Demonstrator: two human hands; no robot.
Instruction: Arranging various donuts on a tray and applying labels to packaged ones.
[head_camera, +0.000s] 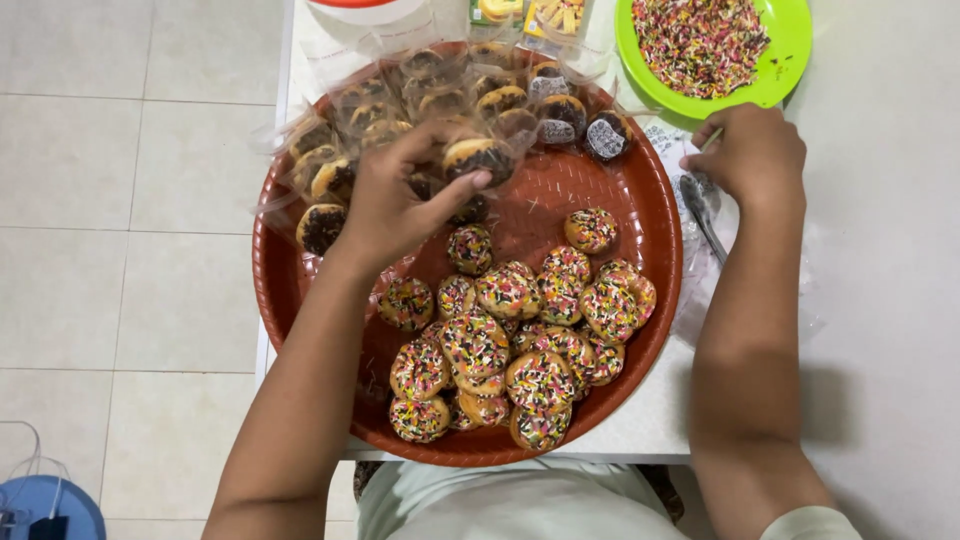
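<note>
A round red-brown tray (640, 210) sits on a white table (880, 250) in front of me. Its near half holds several small donuts covered in coloured sprinkles (520, 340). Its far half holds several chocolate-topped donuts in clear plastic bags (440, 95). My left hand (395, 195) is over the tray's left part, fingers closed on a bagged chocolate donut (478, 158). My right hand (750, 152) rests at the tray's right rim, fingers curled over clear plastic bags (700, 270) beside metal tongs (702, 215). Whether it grips a bag is unclear.
A green plate of loose coloured sprinkles (705, 45) stands at the back right. Small packages (530, 15) and a white container with a red rim (365, 8) lie at the far edge. Tiled floor (120, 200) is left of the table; a blue object (45, 510) sits bottom left.
</note>
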